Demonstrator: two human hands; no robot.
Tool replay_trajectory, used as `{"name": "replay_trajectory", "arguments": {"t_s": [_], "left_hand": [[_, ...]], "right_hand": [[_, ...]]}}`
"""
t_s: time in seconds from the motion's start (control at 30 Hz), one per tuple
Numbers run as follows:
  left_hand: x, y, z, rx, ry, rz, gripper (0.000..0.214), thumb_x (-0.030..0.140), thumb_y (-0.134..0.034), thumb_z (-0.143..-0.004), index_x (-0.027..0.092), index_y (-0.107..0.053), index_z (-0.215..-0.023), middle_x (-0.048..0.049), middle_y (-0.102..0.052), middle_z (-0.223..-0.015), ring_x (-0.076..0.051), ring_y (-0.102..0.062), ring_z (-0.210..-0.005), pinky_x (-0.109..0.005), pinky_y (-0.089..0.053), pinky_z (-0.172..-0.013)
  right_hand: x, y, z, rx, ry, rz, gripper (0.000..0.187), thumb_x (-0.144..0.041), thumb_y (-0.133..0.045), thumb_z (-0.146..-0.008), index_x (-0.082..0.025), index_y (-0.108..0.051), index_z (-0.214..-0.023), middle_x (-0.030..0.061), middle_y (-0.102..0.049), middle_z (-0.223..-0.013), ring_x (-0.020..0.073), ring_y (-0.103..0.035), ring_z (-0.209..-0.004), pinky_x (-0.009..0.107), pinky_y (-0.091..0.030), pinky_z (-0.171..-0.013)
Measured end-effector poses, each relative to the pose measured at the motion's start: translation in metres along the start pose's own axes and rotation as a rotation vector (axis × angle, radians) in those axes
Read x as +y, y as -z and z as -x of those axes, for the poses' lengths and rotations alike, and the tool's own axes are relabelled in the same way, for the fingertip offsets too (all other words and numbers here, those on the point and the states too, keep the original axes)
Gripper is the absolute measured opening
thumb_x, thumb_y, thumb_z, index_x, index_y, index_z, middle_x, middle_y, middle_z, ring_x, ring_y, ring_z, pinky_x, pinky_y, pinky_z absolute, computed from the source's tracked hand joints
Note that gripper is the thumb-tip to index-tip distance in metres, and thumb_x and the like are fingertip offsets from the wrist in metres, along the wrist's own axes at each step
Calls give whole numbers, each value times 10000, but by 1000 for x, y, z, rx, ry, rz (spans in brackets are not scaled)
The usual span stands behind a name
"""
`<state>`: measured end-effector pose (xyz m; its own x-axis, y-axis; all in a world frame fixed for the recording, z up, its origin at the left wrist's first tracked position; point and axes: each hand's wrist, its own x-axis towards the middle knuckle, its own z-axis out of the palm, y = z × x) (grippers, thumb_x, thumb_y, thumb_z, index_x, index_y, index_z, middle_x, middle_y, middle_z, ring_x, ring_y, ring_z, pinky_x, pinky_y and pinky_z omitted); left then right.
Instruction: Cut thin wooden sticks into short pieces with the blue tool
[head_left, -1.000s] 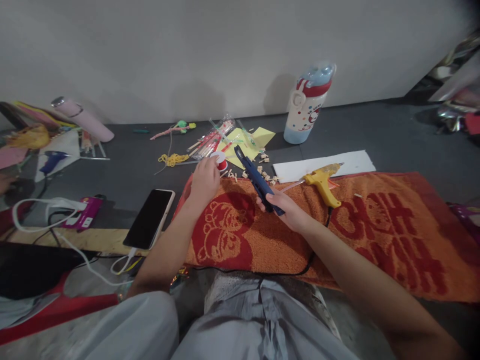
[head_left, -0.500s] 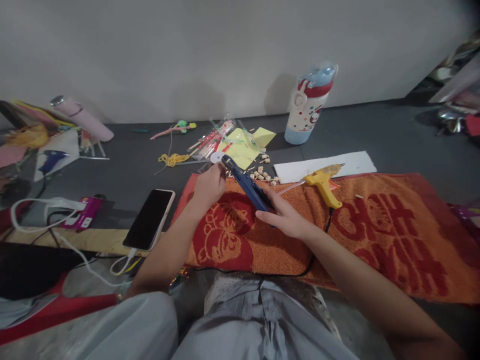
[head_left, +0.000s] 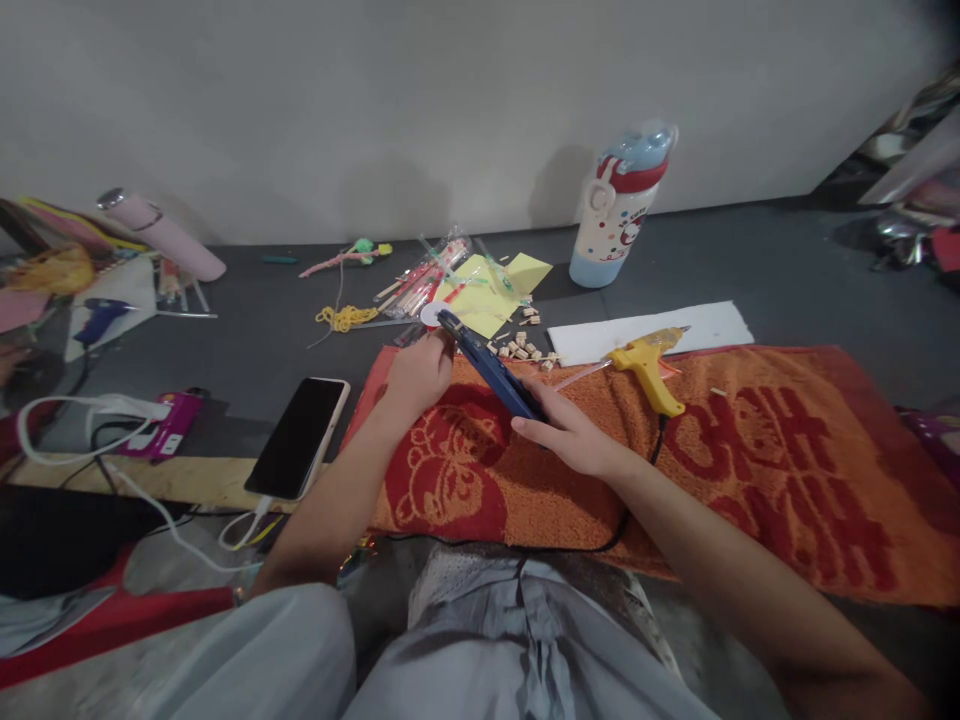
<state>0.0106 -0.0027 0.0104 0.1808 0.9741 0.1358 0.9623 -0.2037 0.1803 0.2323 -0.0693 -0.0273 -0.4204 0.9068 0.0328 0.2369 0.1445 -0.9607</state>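
My right hand [head_left: 570,430] is closed on the handle of a dark blue hand tool [head_left: 487,365] that points up and to the left over the orange-and-red towel [head_left: 750,450]. At the tool's tip, my left hand [head_left: 416,375] is curled, its fingers pinched on something small that I cannot make out. A white-and-red spool [head_left: 433,314] lies just beyond that tip. Small wooden bits [head_left: 521,350] are scattered right of the tool.
A yellow glue gun [head_left: 645,365] lies on the towel's far edge beside a white sheet [head_left: 705,325]. A water bottle [head_left: 619,205] stands by the wall. A phone [head_left: 298,437] on its cable lies to the left, near yellow paper [head_left: 487,295], sticks and yellow cord [head_left: 343,318].
My right hand swung the blue tool's tip left and lower. My left hand came off the spool and went to the tool's tip.
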Motion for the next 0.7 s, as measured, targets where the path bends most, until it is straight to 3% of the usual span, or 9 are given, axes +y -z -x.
{"name": "replay_trajectory", "arguments": {"t_s": [0.37,0.7], "left_hand": [[-3,-2,0,32,-47,36,269,213,-362,-911,150,-610,-993,-130,-686,-960,-233,-646,-883,-306,-431,-732],[-5,-3,-1,36,-28,34,247,218,-367,-915,169,-606,-952,-120,-682,-964,-222,-642,-886,-292,-416,-718]], "right_hand": [[1,0,-2,0,-6,30,627,-503,-579,-860,-155,-454,-1365,160,-552,-1351,326,-516,-1220,507,-350,-1061],[1,0,-5,26,25,25,473,-453,-577,-862,-209,-537,-1265,101,-638,-1199,304,-579,-1093,471,-419,-975]]}}
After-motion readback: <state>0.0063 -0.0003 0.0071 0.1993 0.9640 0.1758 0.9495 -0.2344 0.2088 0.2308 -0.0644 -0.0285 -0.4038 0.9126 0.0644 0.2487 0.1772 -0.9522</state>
